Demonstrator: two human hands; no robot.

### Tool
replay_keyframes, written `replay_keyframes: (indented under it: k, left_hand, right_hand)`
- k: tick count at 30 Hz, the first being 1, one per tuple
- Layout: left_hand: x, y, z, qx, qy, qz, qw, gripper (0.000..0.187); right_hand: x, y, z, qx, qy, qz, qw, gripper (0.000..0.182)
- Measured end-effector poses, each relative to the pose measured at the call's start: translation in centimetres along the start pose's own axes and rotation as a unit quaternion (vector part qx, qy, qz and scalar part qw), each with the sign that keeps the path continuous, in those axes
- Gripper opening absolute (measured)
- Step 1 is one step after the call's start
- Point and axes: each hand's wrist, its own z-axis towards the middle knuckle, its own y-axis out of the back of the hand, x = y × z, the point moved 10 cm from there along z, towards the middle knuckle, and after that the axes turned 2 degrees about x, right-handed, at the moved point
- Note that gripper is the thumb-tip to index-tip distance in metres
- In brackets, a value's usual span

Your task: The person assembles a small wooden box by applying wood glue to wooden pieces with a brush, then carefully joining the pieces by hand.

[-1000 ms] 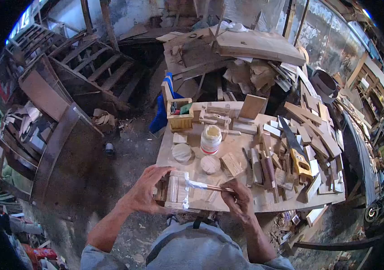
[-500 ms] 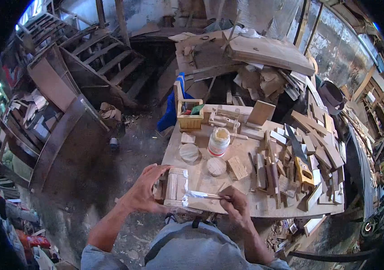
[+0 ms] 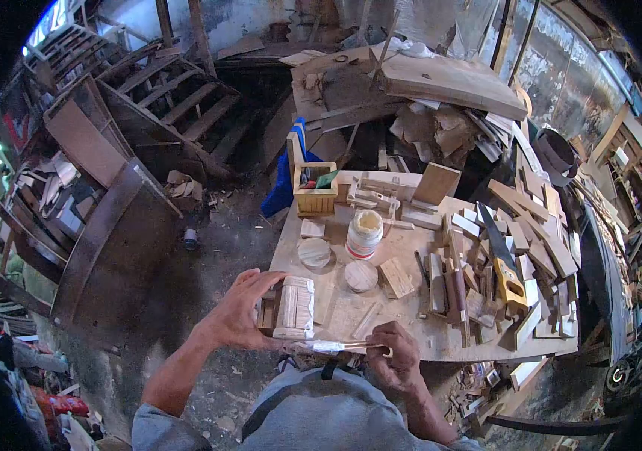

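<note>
My left hand (image 3: 242,312) grips a small slatted wooden piece (image 3: 293,307) at the table's near left corner. White glue lines its right edge. My right hand (image 3: 396,353) is closed around the thin handle of a brush (image 3: 327,346). White covers the brush's tip, which lies by the piece's lower right corner. Beyond them stands an open jar (image 3: 365,234) with a pale rim. Two round wooden discs (image 3: 314,253) (image 3: 361,276) and a small wooden block (image 3: 396,278) lie near the jar.
The wooden table (image 3: 340,312) holds a wooden box (image 3: 316,197) with tools, a yellow-handled saw (image 3: 509,284) and a heap of offcuts on the right. A dark curved panel (image 3: 114,248) stands at the left. A thick slab (image 3: 449,84) rests at the back.
The brush and my right hand have moved down toward me, from the piece's right edge to its lower corner. My left hand still holds the piece.
</note>
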Motion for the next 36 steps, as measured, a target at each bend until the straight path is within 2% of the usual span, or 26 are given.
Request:
replay_keyframes:
  k: [10, 26, 31, 34, 35, 36]
  left_hand:
    - [-0.5, -0.2, 0.3, 0.008, -0.017, -0.020, 1.000, 0.122]
    - [-1.4, -0.2, -0.2, 0.024, -0.058, -0.034, 0.997, 0.120]
    - [-1.7, -0.2, -0.1, 0.041, -0.046, -0.040, 0.997, 0.119]
    - [-1.7, -0.4, 0.1, 0.048, -0.043, -0.019, 0.998, 0.117]
    - [-1.7, -0.3, 0.3, 0.049, -0.044, -0.008, 0.998, 0.116]
    - [-1.8, -0.3, 0.6, 0.053, -0.042, 0.024, 0.997, 0.115]
  right_hand:
    - [-0.6, 0.0, 0.9, -0.008, 0.002, -0.065, 0.998, 0.027]
    - [-1.4, 1.1, 3.3, -0.041, -0.054, -0.085, 0.994, 0.023]
    - [-2.3, 0.6, 2.6, -0.042, -0.080, -0.060, 0.994, 0.021]
    - [-3.6, 2.5, 3.1, -0.120, -0.082, -0.038, 0.989, 0.022]
    - [-3.8, 3.8, 3.8, -0.130, -0.130, -0.099, 0.978, 0.018]
    - [-4.0, 5.0, 4.7, -0.142, -0.127, -0.126, 0.974, 0.016]
